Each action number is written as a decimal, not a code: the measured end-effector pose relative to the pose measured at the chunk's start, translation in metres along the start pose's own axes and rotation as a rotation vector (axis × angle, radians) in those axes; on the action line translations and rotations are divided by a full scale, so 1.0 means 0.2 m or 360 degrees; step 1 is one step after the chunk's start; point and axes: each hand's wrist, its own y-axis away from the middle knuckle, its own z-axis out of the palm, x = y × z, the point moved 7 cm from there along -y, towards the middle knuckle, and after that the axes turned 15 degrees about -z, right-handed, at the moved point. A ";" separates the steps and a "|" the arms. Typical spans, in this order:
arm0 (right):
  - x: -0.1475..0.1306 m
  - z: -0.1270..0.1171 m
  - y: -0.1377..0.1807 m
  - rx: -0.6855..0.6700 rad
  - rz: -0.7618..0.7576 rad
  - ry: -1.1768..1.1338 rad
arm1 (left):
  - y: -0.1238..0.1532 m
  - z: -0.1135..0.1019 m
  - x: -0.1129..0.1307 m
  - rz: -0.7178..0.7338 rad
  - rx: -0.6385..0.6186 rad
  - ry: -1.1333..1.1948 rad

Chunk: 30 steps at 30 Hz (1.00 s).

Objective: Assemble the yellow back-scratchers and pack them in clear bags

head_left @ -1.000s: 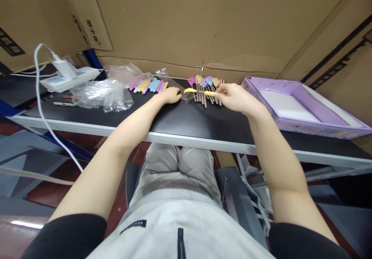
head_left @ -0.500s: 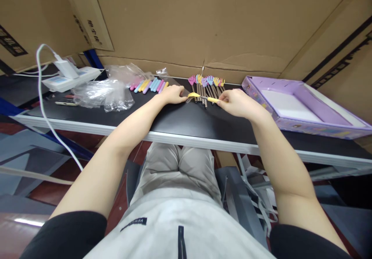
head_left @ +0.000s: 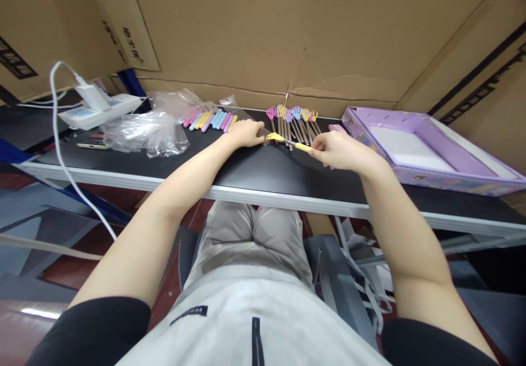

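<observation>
One shallow purple open-topped box, white floor exposed. One yellow claw-headed, metal-shafted scratcher between hands: right hand clamped on its handle; left hand beside its head, grip indeterminable.

Yellow back scratcher — claw-shaped head, metal shaft, smooth handle — held slanting, head leftward, handle end rightward, nearer table's front edge. Clear plastic bag, thin, crinkled, at scratcher's head; overlap unclear.

Scratchers lie between handles and box.
</observation>
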 end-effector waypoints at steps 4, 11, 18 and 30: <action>0.00 0.00 0.00 -0.0037 -0.0016 0.0045 | 0.01 0.00 0.02 0.0020 0.0002 -0.0041; 0.01 0.00 0.01 -0.0064 -0.0011 0.0068 | -0.03 -0.01 0.00 0.0014 0.0009 0.0079; 0.02 0.00 0.02 -0.0066 -0.0015 -0.0034 | -0.02 -0.04 0.03 -0.0028 0.0031 0.0041; -0.06 0.00 0.00 0.0127 -0.0203 0.0077 | 0.01 -0.05 0.04 0.0020 0.0172 -0.0100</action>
